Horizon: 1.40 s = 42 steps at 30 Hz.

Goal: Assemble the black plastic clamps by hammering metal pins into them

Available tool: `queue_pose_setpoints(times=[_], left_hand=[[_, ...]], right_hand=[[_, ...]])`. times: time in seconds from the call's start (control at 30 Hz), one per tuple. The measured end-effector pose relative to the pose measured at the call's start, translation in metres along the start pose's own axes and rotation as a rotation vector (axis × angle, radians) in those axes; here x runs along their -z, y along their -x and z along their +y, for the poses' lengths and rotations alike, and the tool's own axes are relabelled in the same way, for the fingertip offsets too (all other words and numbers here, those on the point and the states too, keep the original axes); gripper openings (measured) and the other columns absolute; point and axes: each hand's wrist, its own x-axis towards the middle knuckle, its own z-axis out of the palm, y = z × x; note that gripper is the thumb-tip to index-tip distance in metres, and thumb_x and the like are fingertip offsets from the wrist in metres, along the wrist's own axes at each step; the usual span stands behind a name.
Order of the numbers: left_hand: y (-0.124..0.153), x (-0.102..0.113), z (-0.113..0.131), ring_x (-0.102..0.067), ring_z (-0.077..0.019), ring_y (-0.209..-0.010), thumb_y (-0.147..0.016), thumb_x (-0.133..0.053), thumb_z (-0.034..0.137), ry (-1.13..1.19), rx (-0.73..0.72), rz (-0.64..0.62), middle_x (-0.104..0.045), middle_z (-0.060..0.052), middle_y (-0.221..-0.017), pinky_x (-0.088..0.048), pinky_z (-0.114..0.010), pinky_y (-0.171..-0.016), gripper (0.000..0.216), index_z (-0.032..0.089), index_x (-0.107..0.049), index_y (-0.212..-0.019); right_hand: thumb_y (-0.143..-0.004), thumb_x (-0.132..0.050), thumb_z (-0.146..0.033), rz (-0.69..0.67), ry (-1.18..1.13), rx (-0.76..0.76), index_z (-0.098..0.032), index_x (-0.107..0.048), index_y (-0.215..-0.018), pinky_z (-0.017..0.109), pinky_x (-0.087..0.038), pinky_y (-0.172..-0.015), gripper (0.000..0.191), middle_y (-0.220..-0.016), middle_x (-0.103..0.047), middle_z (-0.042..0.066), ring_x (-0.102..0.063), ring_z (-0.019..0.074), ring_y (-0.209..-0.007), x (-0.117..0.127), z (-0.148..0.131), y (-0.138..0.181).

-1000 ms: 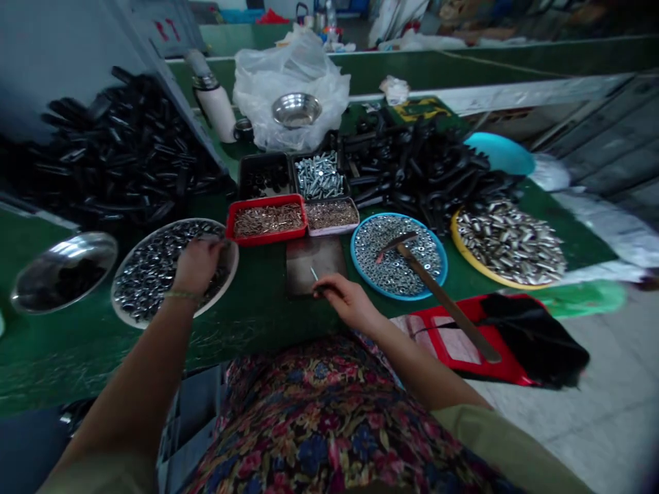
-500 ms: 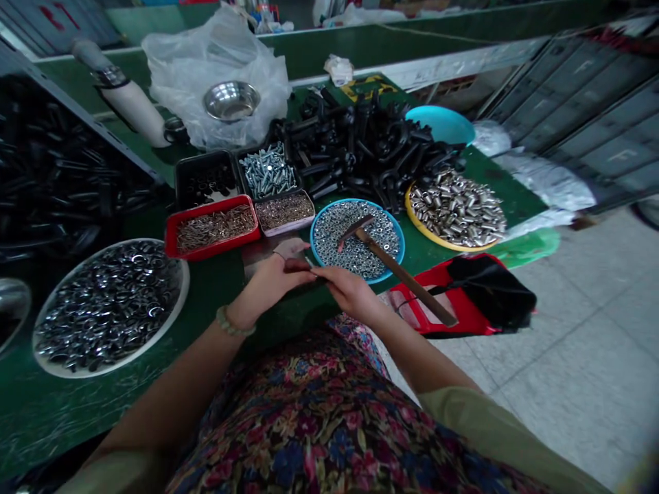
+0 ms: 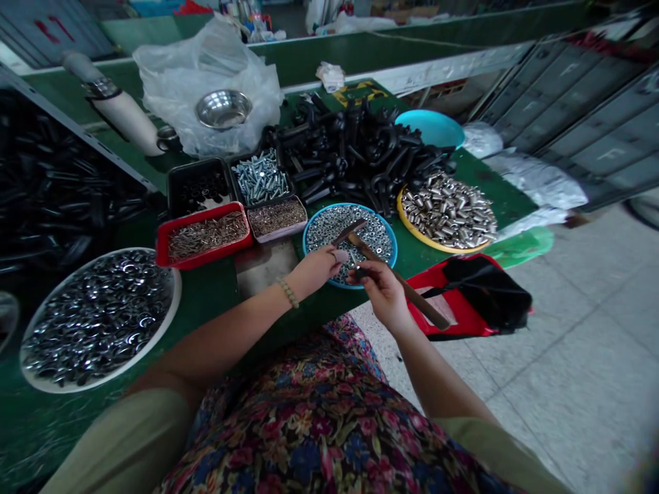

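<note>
My left hand (image 3: 320, 264) reaches over the near rim of the blue plate (image 3: 311, 228), which is full of small silver washers. Its fingers are curled together in a pinch over the washers; what they hold is too small to make out. My right hand (image 3: 378, 285) is just to its right, closed around a thin dark part whose tip points toward the left fingers. A hammer (image 3: 391, 271) with a wooden handle lies across the blue plate, its handle passing behind my right hand.
A white plate of shiny metal rings (image 3: 95, 315) sits at the left. A red tray of pins (image 3: 203, 235), a tray of screws (image 3: 260, 178), a yellow plate of metal sleeves (image 3: 447, 209), a heap of black parts (image 3: 355, 151) and a red case (image 3: 463, 298) surround the plate.
My left hand left the white plate of rings, met my right hand over the grey mat, then both moved right to the blue washer plate. The camera swung right.
</note>
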Motion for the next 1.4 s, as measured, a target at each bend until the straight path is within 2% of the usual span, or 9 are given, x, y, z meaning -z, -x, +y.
queue_pose_setpoints(times=[0.17, 0.37, 0.63, 0.7, 0.87, 1.0, 1.1, 1.27, 1.4], left_hand=[[0.03, 0.022, -0.002, -0.063, -0.0104, -0.072, -0.078, -0.065, 0.02, 0.883, 0.334, 0.393, -0.065, -0.001, -0.08, -0.054, -0.026, -0.077, 0.009, 0.016, -0.06, -0.084], [0.073, 0.039, 0.006, -0.066, -0.0089, -0.072, -0.066, -0.078, 0.014, 1.336, 0.435, 0.501, -0.071, -0.004, -0.083, -0.054, -0.016, -0.067, 0.02, 0.012, -0.059, -0.072], [0.105, 0.077, -0.009, -0.059, -0.006, -0.059, -0.064, -0.082, 0.02, 1.09, 0.446, 0.113, -0.067, -0.001, -0.074, -0.048, -0.017, -0.058, 0.03, 0.012, -0.07, -0.091], [0.108, 0.089, -0.007, -0.06, -0.0075, -0.063, -0.068, -0.078, 0.019, 0.951, 0.369, 0.06, -0.067, -0.002, -0.076, -0.049, -0.019, -0.063, 0.023, 0.011, -0.071, -0.087], [0.118, 0.108, 0.019, -0.062, -0.0127, -0.087, -0.075, -0.073, 0.017, 0.51, -0.068, 0.345, -0.067, -0.003, -0.092, -0.05, -0.028, -0.085, 0.012, 0.015, -0.068, -0.086], [0.128, 0.107, 0.029, -0.062, -0.0153, -0.095, -0.082, -0.067, 0.025, 0.2, -0.204, 0.514, -0.065, -0.006, -0.105, -0.051, -0.032, -0.089, 0.015, 0.018, -0.067, -0.096], [0.132, 0.112, 0.024, -0.063, -0.015, -0.092, -0.085, -0.064, 0.024, 0.199, -0.151, 0.422, -0.067, -0.005, -0.101, -0.051, -0.031, -0.087, 0.014, 0.019, -0.068, -0.097], [0.134, 0.123, 0.016, -0.061, -0.0111, -0.071, -0.081, -0.066, 0.023, 0.51, 0.207, 0.081, -0.067, -0.001, -0.083, -0.052, -0.026, -0.07, 0.014, 0.014, -0.066, -0.091], [0.136, 0.12, 0.023, -0.062, -0.0121, -0.083, -0.075, -0.07, 0.019, 0.54, 0.127, 0.204, -0.067, -0.001, -0.089, -0.051, -0.027, -0.08, 0.013, 0.016, -0.066, -0.087]], right_hand=[[-0.093, -0.049, -0.025, -0.201, -0.037, 0.019, -0.026, -0.055, -0.113, 0.035, -0.056, -0.082, 0.022, -0.101, -0.068, 0.004, -0.07, 0.0161, -0.088, -0.03, -0.009, -0.005], [-0.092, -0.049, -0.019, -0.343, -0.009, 0.039, -0.025, -0.056, -0.114, 0.032, -0.054, -0.083, 0.024, -0.099, -0.069, 0.003, -0.069, 0.0146, -0.088, -0.058, -0.019, -0.016], [-0.09, -0.05, -0.016, -0.735, 0.347, 0.215, -0.025, -0.061, -0.116, 0.038, -0.049, -0.092, 0.031, -0.111, -0.067, 0.007, -0.063, 0.0199, -0.104, -0.061, -0.051, -0.034], [-0.09, -0.052, -0.018, -0.729, 0.249, 0.157, -0.026, -0.063, -0.114, 0.039, -0.049, -0.092, 0.027, -0.108, -0.068, 0.006, -0.063, 0.0195, -0.101, -0.067, -0.05, -0.036], [-0.082, -0.07, -0.035, -0.458, -0.65, -0.286, -0.029, -0.063, -0.098, 0.02, -0.054, -0.064, 0.018, -0.079, -0.067, -0.003, -0.063, 0.0085, -0.066, -0.097, -0.035, -0.035], [-0.073, -0.08, -0.032, -0.474, -0.911, -0.483, -0.029, -0.065, -0.095, 0.011, -0.05, -0.058, 0.026, -0.074, -0.066, -0.005, -0.059, 0.0036, -0.058, -0.109, -0.034, -0.035], [-0.077, -0.076, -0.037, -0.502, -0.801, -0.397, -0.03, -0.065, -0.096, 0.014, -0.051, -0.057, 0.023, -0.075, -0.066, -0.005, -0.061, 0.0054, -0.059, -0.104, -0.04, -0.036], [-0.089, -0.062, -0.029, -0.636, -0.191, -0.145, -0.026, -0.068, -0.104, 0.029, -0.052, -0.086, 0.016, -0.095, -0.071, 0.004, -0.066, 0.0149, -0.093, -0.092, -0.048, -0.034], [-0.083, -0.07, -0.035, -0.57, -0.635, -0.353, -0.027, -0.064, -0.097, 0.02, -0.054, -0.067, 0.017, -0.082, -0.07, -0.002, -0.066, 0.0088, -0.069, -0.105, -0.044, -0.027]])
